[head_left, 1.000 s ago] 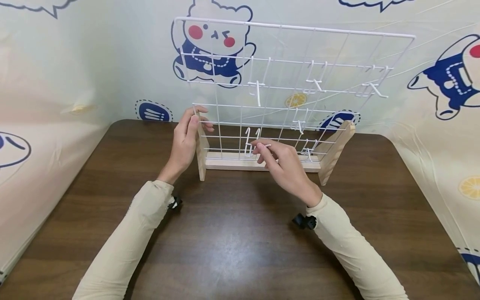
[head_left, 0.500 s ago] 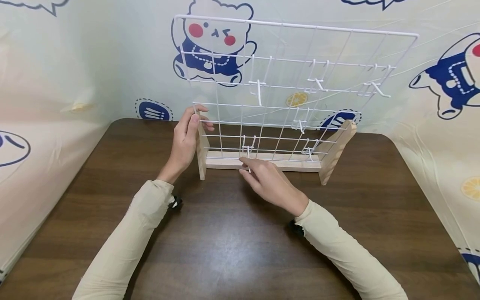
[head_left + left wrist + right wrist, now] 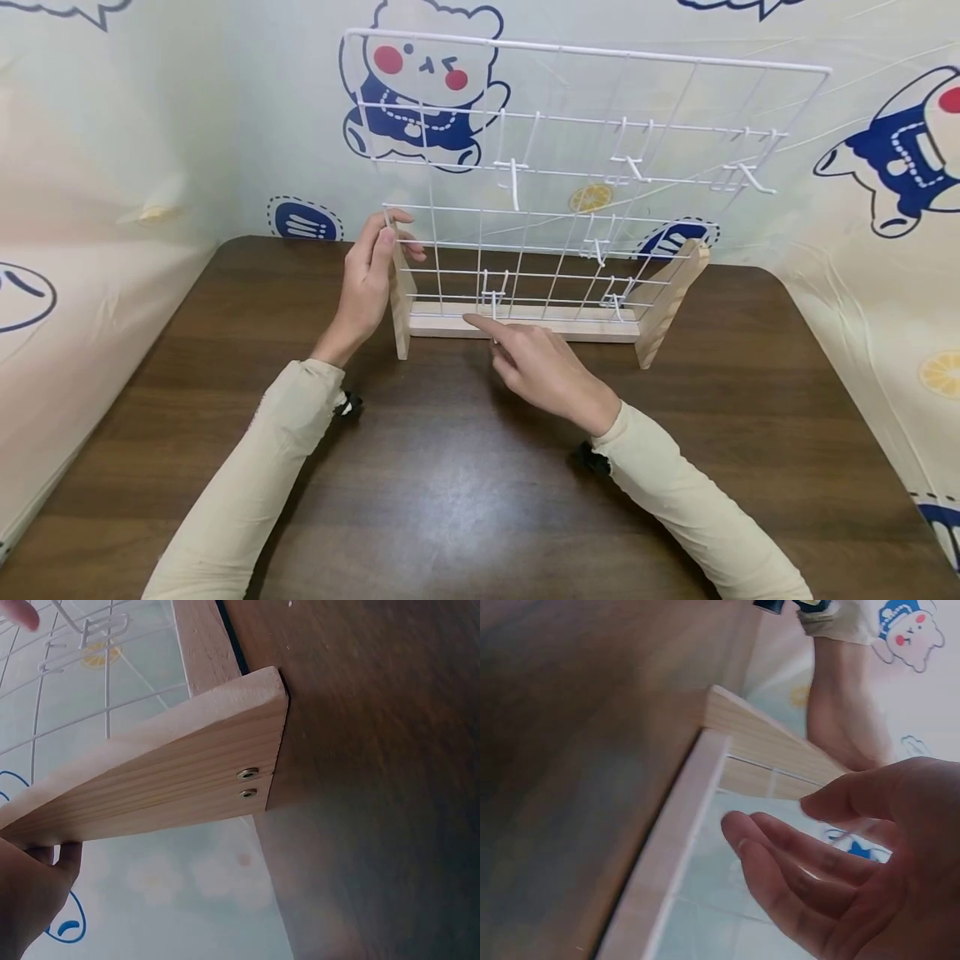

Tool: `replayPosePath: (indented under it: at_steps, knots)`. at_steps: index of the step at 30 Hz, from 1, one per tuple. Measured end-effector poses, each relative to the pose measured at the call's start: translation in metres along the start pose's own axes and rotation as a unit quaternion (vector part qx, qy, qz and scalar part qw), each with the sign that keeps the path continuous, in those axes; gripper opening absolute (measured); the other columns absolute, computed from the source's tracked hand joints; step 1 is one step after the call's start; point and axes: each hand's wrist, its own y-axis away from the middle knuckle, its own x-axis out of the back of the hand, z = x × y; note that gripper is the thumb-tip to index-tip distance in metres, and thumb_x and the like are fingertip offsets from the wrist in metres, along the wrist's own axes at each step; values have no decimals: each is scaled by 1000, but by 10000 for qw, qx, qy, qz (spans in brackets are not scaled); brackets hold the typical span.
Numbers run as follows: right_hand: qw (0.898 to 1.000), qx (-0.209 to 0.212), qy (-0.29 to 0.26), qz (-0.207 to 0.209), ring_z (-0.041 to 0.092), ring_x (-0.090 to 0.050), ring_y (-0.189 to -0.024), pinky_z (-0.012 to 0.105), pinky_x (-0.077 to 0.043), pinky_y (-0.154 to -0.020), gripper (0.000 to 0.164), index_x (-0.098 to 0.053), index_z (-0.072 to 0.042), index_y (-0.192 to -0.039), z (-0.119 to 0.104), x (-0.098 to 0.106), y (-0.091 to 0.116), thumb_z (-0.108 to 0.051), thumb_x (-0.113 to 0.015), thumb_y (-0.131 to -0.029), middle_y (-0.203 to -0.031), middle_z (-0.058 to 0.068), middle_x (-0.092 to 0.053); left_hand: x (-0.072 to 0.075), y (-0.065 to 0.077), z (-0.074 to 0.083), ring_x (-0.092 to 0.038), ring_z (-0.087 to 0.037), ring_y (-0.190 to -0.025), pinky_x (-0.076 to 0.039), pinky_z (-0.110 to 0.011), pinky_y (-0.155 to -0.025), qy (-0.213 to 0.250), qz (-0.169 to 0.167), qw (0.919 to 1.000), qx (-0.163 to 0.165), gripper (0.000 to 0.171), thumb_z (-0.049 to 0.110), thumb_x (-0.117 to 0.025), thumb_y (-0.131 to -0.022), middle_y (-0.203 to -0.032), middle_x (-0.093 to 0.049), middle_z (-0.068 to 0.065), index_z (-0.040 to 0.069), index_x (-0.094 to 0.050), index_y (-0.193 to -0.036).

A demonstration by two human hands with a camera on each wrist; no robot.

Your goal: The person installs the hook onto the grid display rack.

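A white wire grid rack (image 3: 525, 212) on a wooden stand leans back on the table. My left hand (image 3: 365, 279) grips the top of the stand's left side panel (image 3: 402, 325), thumb in front and fingers behind; in the left wrist view the panel (image 3: 180, 776) shows two metal screws. A white wire hook (image 3: 492, 297) hangs on the grid's lower bars at left. Just below it is my right hand (image 3: 543, 367), index finger pointing left across the hook's prong. Nothing is held in the right hand (image 3: 870, 855), whose fingers are loosely bent in the right wrist view.
More white hooks hang on the grid: one upper left (image 3: 514, 179), others further right, such as the lower right hook (image 3: 617, 304). The stand's right side panel (image 3: 671, 308) and base board (image 3: 525, 332) rest on the brown table (image 3: 465, 500). A printed curtain (image 3: 187, 125) surrounds it.
My right hand has moved down and left from the hook it was pinching, which now hangs on the lower bars; the index finger has straightened. My left hand stays on the panel.
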Motion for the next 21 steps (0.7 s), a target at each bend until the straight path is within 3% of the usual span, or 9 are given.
replayPosePath:
  at_steps: [2, 6, 9, 11, 16, 21]
  knots:
    - [10000, -34, 61, 29, 7, -34, -48, 26, -33, -45, 55, -52, -18, -144, -1, 4, 2, -3, -57, -91, -62, -6, -45, 0, -1, -2, -61, -49, -90, -48, -26, -73, -58, -67, 10000, 17, 34, 13, -32, -108, -96, -61, -36, -7, -50, -128]
    - [9999, -58, 97, 65, 4, -32, -47, 25, -31, -44, 51, -57, -15, -138, -2, 11, 8, -1, -55, -89, -62, -9, -43, 1, -4, -19, -63, -46, -98, -37, -27, -58, -301, -136, 9994, 124, 35, 17, -32, -109, -103, -65, -32, -1, -50, -134]
    - [9998, -25, 101, 141, 3, -30, -46, 23, -29, -44, 50, -56, -13, -138, 2, 14, 18, 0, -55, -89, -61, -8, -45, 5, -4, -31, -65, -37, -105, -42, -31, -65, -857, -59, 9961, 198, 37, 23, -33, -110, -108, -69, -23, 10, -51, -139]
    - [9995, -5, 138, 272, 3, -30, -46, 23, -30, -44, 55, -52, -15, -143, 6, 16, 26, -1, -57, -90, -65, -6, -55, 8, -1, -34, -65, -32, -105, -48, -36, -73, -1345, 19, 9905, 272, 38, 28, -34, -110, -111, -69, -18, 19, -48, -143]
    - [9980, -18, 126, 617, 5, -44, -50, 25, -40, -48, 68, -39, -21, -153, 19, 26, 51, -3, -61, -92, -93, -1, -73, 19, 18, -27, -61, -29, -106, -52, -51, -84, -2246, -47, 9717, 733, 48, 36, -35, -108, -124, -61, -17, 38, -27, -155]
    - [9968, -128, 198, 761, 7, -60, -65, 34, -53, -62, 60, -45, -18, -148, 34, 36, 77, -5, -62, -92, -90, -3, -73, 33, 51, -15, -54, -33, -127, -46, -59, -98, -2565, -664, 9565, 1224, 62, 34, -41, -106, -144, -51, -18, 44, -9, -157]
